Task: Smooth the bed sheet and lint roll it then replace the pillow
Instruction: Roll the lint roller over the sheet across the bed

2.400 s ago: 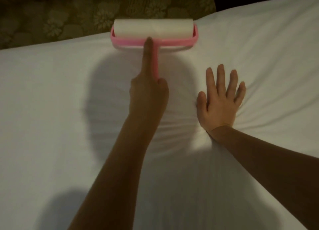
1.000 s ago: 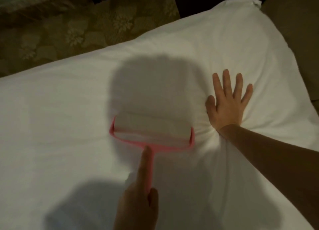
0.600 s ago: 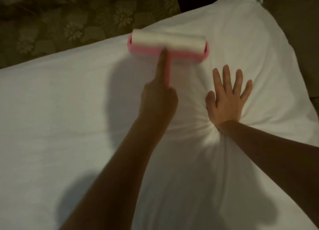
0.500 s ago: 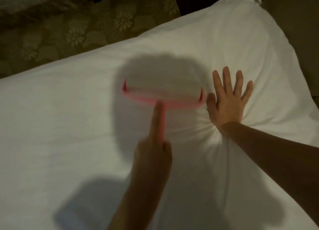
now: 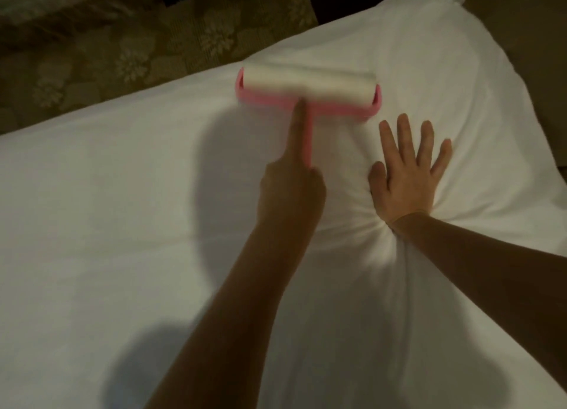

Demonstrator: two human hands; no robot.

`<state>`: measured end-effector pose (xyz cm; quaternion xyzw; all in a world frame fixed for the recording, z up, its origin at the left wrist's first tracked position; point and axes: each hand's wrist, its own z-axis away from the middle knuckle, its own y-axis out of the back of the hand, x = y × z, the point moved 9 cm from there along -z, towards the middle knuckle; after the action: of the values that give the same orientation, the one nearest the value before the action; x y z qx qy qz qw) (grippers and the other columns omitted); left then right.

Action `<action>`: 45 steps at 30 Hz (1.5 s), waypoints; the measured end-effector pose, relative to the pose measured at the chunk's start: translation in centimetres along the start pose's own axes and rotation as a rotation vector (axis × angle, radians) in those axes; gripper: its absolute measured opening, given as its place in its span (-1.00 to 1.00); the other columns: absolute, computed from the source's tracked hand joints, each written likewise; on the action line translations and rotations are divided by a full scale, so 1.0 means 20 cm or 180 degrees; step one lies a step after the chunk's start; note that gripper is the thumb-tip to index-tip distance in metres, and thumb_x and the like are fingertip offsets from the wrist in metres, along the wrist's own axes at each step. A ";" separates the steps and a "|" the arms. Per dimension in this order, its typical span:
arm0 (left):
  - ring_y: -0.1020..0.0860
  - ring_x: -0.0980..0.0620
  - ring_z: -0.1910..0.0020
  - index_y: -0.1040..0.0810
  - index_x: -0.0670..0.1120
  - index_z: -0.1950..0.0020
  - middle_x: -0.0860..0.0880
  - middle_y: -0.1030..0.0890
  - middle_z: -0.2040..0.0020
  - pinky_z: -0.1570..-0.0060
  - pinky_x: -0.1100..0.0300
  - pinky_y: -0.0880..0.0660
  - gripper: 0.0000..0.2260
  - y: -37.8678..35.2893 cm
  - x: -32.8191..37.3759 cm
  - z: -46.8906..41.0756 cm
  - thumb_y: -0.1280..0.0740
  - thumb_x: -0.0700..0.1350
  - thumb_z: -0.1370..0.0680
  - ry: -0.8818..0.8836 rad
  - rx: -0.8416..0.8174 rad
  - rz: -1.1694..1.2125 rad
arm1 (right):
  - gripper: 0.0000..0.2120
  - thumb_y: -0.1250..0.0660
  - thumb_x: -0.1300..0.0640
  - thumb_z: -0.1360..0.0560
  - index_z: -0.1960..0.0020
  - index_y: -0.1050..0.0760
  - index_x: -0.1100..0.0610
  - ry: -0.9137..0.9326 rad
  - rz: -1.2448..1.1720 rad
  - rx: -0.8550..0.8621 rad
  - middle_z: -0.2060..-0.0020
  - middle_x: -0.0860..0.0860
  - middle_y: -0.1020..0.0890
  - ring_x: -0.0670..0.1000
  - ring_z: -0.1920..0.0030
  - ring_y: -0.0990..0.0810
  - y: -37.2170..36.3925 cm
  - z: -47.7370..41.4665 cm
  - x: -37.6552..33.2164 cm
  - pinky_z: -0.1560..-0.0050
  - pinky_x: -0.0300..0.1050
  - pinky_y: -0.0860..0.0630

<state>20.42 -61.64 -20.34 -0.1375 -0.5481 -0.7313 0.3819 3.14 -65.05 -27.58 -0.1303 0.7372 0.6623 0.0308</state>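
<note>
Head: L hand (image 5: 290, 194) grips lint roller (image 5: 306, 91).

White sheet (image 5: 107, 224) covering the bed (image 5: 460, 56)
Lint roller (image 5: 306, 86) rests on it near the far edge; right hand (image 5: 405, 175) pressed flat just right of it.

We can read no text, label, brand, number or sign anywhere, neither on the roller (image 5: 306, 85) nor on the sheet (image 5: 92, 224) nor on the carpet (image 5: 122, 56).
</note>
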 end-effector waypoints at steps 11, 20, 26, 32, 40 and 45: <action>-0.53 -0.09 0.33 0.40 0.45 -0.29 -0.07 -0.59 0.21 0.17 0.13 -0.42 -0.19 0.04 -0.18 0.37 -0.16 -0.19 -0.52 0.0038 -0.0271 -0.0530 | -0.44 0.08 -0.04 -0.55 -0.52 -0.15 0.05 -0.0023 -0.0023 -0.0057 -0.50 0.11 -0.21 0.27 -0.49 -0.07 0.00 0.00 0.00 -0.41 0.25 0.17; -0.45 0.04 0.38 0.13 0.26 -0.50 -0.05 -0.56 0.13 0.28 0.20 -0.42 -0.26 -0.02 -0.02 0.19 -0.13 -0.29 -0.50 -0.0236 -0.0088 -0.0082 | -0.39 0.14 -0.07 -0.51 -0.52 -0.18 0.04 -0.0133 0.0027 -0.0142 -0.51 0.04 -0.20 0.19 -0.52 -0.05 0.06 0.00 -0.02 -0.45 0.20 0.19; -0.44 0.08 0.57 0.38 0.64 -0.12 0.00 -0.33 0.58 0.43 0.33 -0.37 -0.20 -0.01 -0.34 0.79 -0.12 -0.02 -0.30 0.0447 -0.0564 -0.0187 | -0.42 0.04 -0.11 -0.53 -0.50 -0.23 0.05 -0.0550 0.0077 0.0191 -0.46 0.08 -0.32 0.19 -0.49 -0.13 0.35 0.14 0.22 -0.45 0.09 0.17; -0.57 -0.18 0.19 0.23 0.35 -0.42 -0.24 -0.61 -0.02 0.25 0.25 -0.30 -0.23 -0.05 -0.04 0.30 -0.18 -0.21 -0.51 -0.0211 -0.0105 -0.0377 | -0.35 0.28 -0.19 -0.49 -0.56 0.08 -0.06 -0.1141 0.0373 -0.0379 -0.55 0.00 0.00 0.21 -0.53 0.08 0.14 0.17 0.45 -0.45 0.17 0.21; -0.53 -0.09 0.28 0.11 0.20 -0.53 -0.19 -0.56 -0.17 0.20 0.19 -0.44 -0.30 -0.17 0.25 -0.01 -0.11 -0.21 -0.50 -0.0430 -0.0115 -0.0231 | -0.43 0.07 -0.05 -0.54 -0.54 -0.11 0.06 -0.0912 0.0168 0.0004 -0.51 0.09 -0.17 0.25 -0.48 -0.05 0.09 0.17 0.45 -0.42 0.11 0.19; -0.33 0.06 0.59 0.51 0.55 -0.08 -0.04 -0.37 0.53 0.31 0.24 -0.39 -0.04 -0.22 -0.06 0.54 -0.26 -0.16 -0.48 0.0619 -0.0808 -0.0810 | -0.43 0.03 -0.03 -0.53 -0.53 -0.06 0.04 -0.0891 0.0286 0.0118 -0.50 0.12 -0.20 0.20 -0.47 -0.02 0.07 0.17 0.46 -0.42 0.06 0.25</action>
<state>15.83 -50.92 -20.34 -0.0430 -0.4250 -0.8467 0.3172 -6.53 -62.98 -28.64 -0.0030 0.7428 0.6610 0.1061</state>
